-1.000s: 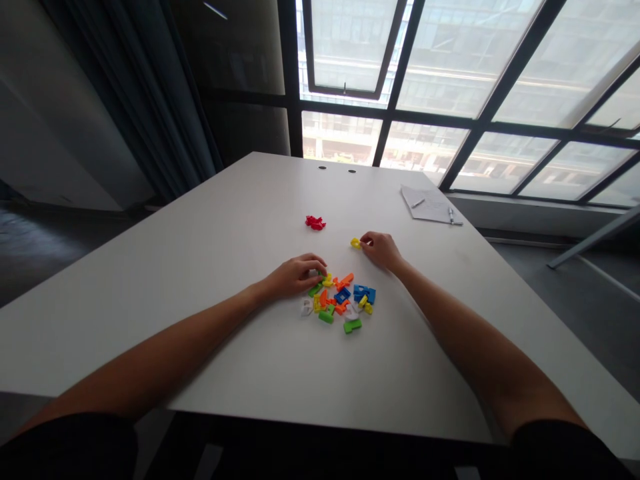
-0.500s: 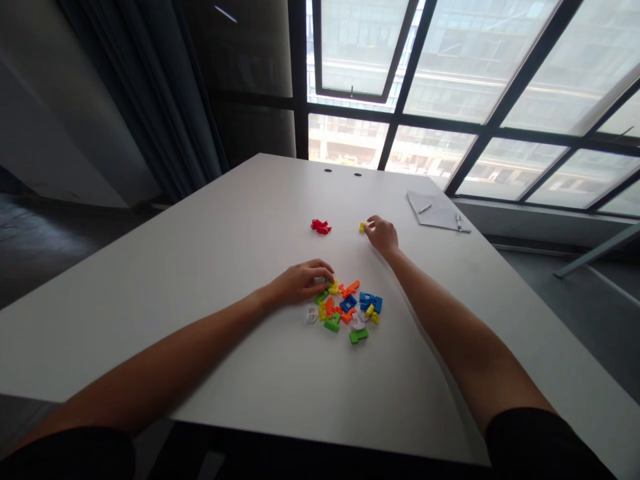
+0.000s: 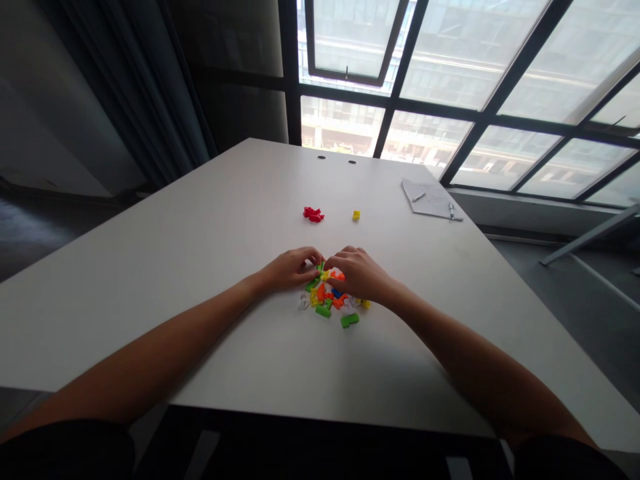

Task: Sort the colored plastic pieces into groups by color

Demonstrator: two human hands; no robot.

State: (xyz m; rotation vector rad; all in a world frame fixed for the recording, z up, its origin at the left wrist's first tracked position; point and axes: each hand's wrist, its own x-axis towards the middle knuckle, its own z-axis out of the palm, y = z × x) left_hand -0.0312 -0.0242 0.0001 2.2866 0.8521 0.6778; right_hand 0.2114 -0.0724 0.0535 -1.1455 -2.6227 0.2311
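A loose pile of small plastic blocks lies on the white table (image 3: 240,220), in green, yellow, orange, blue and white. At the pile's far left edge my left hand (image 3: 293,268) has its fingers curled round a green block (image 3: 321,267). My right hand (image 3: 363,275) reaches over the pile from the right, its fingertips closed at a yellow block (image 3: 325,275) beside the left fingers. Under the right hand, the blue block (image 3: 337,293) is partly hidden. Nearer me lie an orange block (image 3: 321,292), a white block (image 3: 303,301) and another green block (image 3: 350,321).
Beyond the hands sits a small heap of red blocks (image 3: 313,214). To its right a single yellow block (image 3: 356,215) stands apart. Paper sheets (image 3: 427,199) with pens on them lie at the far right, near the windows.
My right hand has let go of the yellow block at the far side and come back to the pile. My left hand stays at the pile's left edge.
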